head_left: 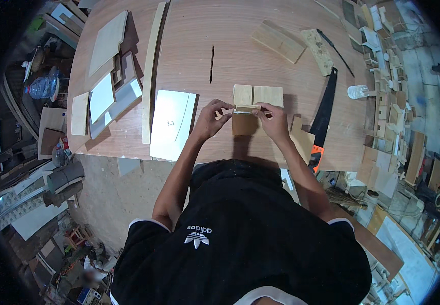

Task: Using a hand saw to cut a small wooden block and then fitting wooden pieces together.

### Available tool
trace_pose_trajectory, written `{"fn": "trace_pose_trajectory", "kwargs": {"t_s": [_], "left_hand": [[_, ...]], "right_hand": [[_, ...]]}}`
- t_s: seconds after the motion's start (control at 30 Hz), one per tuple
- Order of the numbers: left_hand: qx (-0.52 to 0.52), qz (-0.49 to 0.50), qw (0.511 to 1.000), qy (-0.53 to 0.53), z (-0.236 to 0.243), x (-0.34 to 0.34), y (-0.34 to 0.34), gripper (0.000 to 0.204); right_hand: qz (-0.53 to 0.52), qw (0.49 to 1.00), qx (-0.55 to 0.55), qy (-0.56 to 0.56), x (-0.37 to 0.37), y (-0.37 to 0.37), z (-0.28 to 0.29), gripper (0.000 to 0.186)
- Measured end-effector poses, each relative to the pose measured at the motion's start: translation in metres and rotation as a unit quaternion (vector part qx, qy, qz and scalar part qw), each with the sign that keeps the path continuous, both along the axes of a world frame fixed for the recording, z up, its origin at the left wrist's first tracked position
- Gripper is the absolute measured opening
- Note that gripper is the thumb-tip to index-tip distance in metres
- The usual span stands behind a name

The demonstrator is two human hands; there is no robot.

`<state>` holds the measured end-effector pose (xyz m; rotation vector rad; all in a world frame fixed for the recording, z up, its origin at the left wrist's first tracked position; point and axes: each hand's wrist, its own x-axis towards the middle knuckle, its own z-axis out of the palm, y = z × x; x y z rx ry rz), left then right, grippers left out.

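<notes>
A pale wooden block [268, 95] with a dark seam sits near the front middle of the table, with a small wooden piece [246, 108] at its near side. My left hand [211, 118] has curled fingers at the left end of that small piece. My right hand [274, 121] pinches its right end. Left of my left hand lies a white board [171, 127] with markings. A handsaw [323, 109] with an orange handle lies to the right, beside a light board offcut [302, 139]. How the small piece joins the block is too small to tell.
Stacked boards [107, 43] and a long strip [151, 71] lie on the wooden tabletop [189, 51] at left. Loose planks [277, 40], a dark thin tool [334, 51] and a clear container [357, 92] are at back right. Offcuts [415, 157] crowd the surroundings.
</notes>
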<state>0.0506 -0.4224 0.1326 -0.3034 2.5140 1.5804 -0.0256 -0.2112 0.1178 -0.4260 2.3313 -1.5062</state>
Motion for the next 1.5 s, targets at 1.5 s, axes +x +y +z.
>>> {"fn": "trace_pose_trajectory", "kwargs": {"t_s": [1.5], "left_hand": [[-0.003, 0.041, 0.999, -0.012, -0.013, -0.014, 0.008, 0.021]], "right_hand": [[0.117, 0.988, -0.015, -0.097, -0.019, 0.008, 0.001, 0.022]]}}
